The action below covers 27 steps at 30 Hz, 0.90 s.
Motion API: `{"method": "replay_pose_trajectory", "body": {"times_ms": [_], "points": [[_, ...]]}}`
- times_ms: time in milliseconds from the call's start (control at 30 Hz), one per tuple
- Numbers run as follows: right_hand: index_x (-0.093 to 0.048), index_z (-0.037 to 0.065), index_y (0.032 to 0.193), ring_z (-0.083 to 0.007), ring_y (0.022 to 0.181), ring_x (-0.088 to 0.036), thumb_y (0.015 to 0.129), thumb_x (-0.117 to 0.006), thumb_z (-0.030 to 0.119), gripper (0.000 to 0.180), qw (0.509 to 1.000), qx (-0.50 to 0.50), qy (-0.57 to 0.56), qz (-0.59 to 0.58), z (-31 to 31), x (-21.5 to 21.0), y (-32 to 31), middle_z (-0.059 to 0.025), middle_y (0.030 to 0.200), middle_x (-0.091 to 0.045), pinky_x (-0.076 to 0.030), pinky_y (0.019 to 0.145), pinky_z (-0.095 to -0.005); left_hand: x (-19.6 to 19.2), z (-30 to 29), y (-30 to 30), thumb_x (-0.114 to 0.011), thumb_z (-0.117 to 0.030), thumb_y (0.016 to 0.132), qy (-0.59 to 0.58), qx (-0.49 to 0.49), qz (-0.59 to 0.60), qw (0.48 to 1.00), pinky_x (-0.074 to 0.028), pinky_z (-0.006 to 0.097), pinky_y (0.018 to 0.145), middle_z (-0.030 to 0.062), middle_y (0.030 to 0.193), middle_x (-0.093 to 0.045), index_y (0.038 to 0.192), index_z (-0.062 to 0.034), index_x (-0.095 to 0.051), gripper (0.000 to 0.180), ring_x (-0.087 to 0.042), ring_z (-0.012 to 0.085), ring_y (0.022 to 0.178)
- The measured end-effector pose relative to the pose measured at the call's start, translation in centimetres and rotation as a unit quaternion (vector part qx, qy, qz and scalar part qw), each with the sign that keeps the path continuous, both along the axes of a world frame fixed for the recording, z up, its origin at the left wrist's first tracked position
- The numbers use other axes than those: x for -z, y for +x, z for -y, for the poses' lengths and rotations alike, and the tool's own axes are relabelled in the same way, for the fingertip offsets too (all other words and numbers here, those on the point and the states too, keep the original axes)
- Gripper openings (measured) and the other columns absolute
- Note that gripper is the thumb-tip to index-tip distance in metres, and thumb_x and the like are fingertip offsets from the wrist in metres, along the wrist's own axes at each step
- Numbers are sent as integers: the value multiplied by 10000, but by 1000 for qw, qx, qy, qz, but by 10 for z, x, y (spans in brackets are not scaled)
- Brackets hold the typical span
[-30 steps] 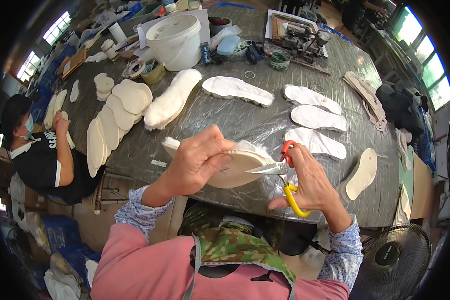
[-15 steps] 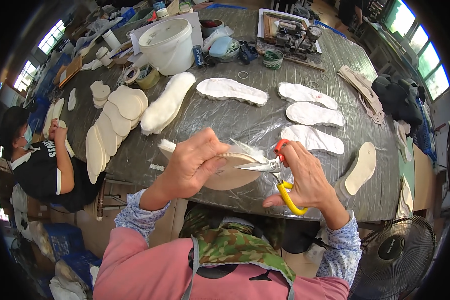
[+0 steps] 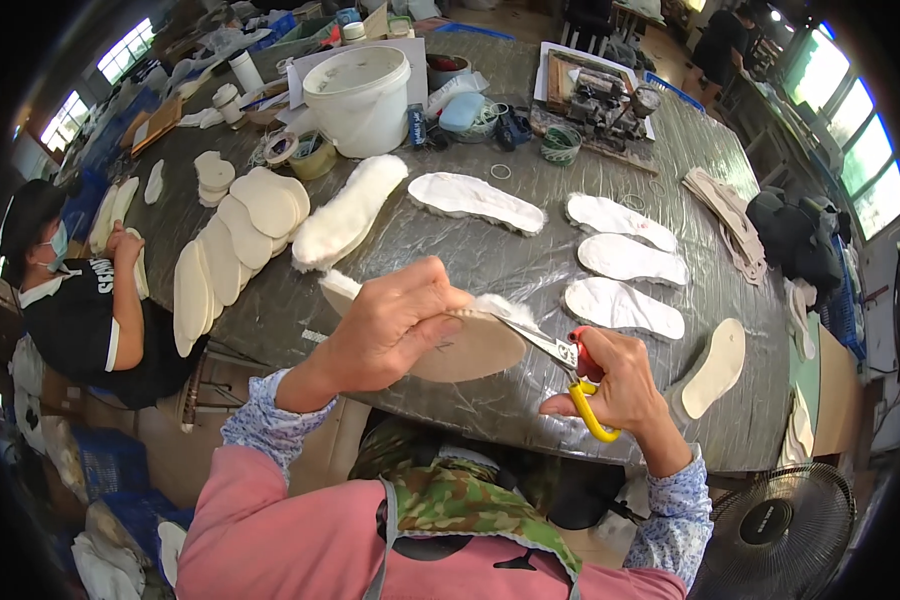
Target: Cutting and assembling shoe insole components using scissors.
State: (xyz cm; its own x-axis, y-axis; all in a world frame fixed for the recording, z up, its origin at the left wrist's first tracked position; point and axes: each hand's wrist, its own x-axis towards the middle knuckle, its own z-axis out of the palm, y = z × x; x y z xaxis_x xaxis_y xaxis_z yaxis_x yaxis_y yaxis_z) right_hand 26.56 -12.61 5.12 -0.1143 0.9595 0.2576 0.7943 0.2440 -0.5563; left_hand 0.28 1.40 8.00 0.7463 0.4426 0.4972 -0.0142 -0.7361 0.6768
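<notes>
My left hand [image 3: 395, 325] pinches a beige insole [image 3: 475, 348] by its edge, with white fleece showing along the far side. In my right hand [image 3: 615, 385] is a pair of scissors [image 3: 565, 352] with one red and one yellow handle. Its blades lie at the fleecy edge of the insole, near the toe end, and look nearly closed. Beyond my hands lie a fluffy white insole [image 3: 350, 212] and another white insole with a furry rim [image 3: 478, 202]. Three white insoles [image 3: 625, 305] rest in a column to the right.
Overlapping beige insoles [image 3: 225, 258] spread across the table's left side. A white bucket [image 3: 358, 100] stands at the back, with a metal device [image 3: 600, 95] right of it. A person [image 3: 85, 290] sits at the left. A black fan [image 3: 770, 530] is at lower right.
The scissors have gone from opened wide to nearly closed, and my right hand has shifted slightly right and down. The whole view has moved a little; my left hand keeps its hold.
</notes>
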Motion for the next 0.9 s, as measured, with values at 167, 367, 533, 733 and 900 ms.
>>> {"method": "replay_pose_trajectory", "body": {"times_ms": [167,367,533,733,900], "points": [[-543,30,970,-228,665,-578,540,-841,684,837,999,-13,28,27,-6,-12,-2,-68,787,-560,-457,569,-345,-5,-6,1,-667,-16,847,36,14,-21,999,-439,330,617,100,844,-537,1014,20,-649,172,-556,228,697],[-525,36,952,-220,664,-571,526,-829,709,853,999,-12,17,46,-9,-13,0,-59,791,-551,-458,570,-342,-9,-6,3,-677,-33,848,60,19,-29,998,-443,338,619,109,848,-540,1014,21,-646,177,-555,239,696],[-526,43,921,-200,574,-533,521,-829,715,839,999,-2,-5,38,-6,-8,4,-35,726,-539,-430,512,-335,-11,-7,5,-678,-69,849,53,18,-43,998,-450,370,644,99,860,-547,1012,-13,-653,174,-572,272,725],[-489,15,986,-310,830,-535,522,-841,694,895,999,-33,-5,23,-11,-13,2,-131,927,-527,-447,737,-399,-10,-8,5,-679,-118,858,27,19,-67,997,-458,403,668,97,869,-554,1017,-42,-663,176,-590,304,752],[-482,13,985,-307,820,-532,504,-844,703,915,998,-37,11,41,-16,-15,1,-122,910,-519,-441,737,-393,-9,-7,8,-676,-132,863,53,16,-57,997,-455,402,676,100,883,-568,1019,-31,-664,187,-594,301,750]]}}
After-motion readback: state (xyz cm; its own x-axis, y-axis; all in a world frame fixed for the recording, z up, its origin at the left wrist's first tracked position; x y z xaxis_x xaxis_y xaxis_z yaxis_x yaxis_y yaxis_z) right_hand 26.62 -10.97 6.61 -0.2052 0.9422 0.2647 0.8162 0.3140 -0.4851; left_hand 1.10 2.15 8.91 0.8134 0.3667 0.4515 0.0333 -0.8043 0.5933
